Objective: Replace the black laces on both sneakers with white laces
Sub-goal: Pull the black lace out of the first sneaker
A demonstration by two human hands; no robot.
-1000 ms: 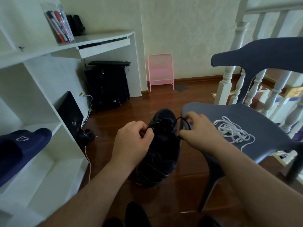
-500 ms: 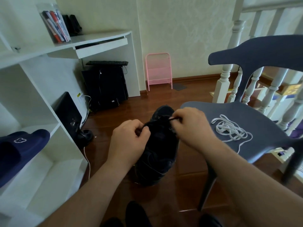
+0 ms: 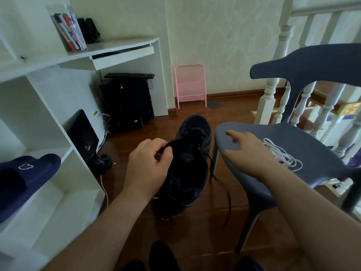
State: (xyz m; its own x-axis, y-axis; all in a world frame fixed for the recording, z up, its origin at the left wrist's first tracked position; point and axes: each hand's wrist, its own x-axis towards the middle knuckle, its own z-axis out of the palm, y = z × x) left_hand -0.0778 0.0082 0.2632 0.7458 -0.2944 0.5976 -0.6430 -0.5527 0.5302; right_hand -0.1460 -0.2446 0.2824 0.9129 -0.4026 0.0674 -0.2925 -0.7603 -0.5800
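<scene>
A black sneaker is held up above the wooden floor, toe pointing away from me. My left hand grips its tongue or collar on the left side, fingers curled round it. A loose black lace hangs from the sneaker's right side down toward the floor. My right hand hovers open over the grey-blue chair seat, fingers relaxed, holding nothing. A bundle of white laces lies on the seat just right of that hand. A second sneaker is not clearly visible.
White shelving stands at the left with a navy slipper on one shelf. A black computer tower sits under the desk, a pink rack at the wall, white banister posts behind the chair.
My right hand has let go of the black lace and moved right, over the chair seat toward the white laces. The lace now dangles. My left hand keeps its hold on the sneaker.
</scene>
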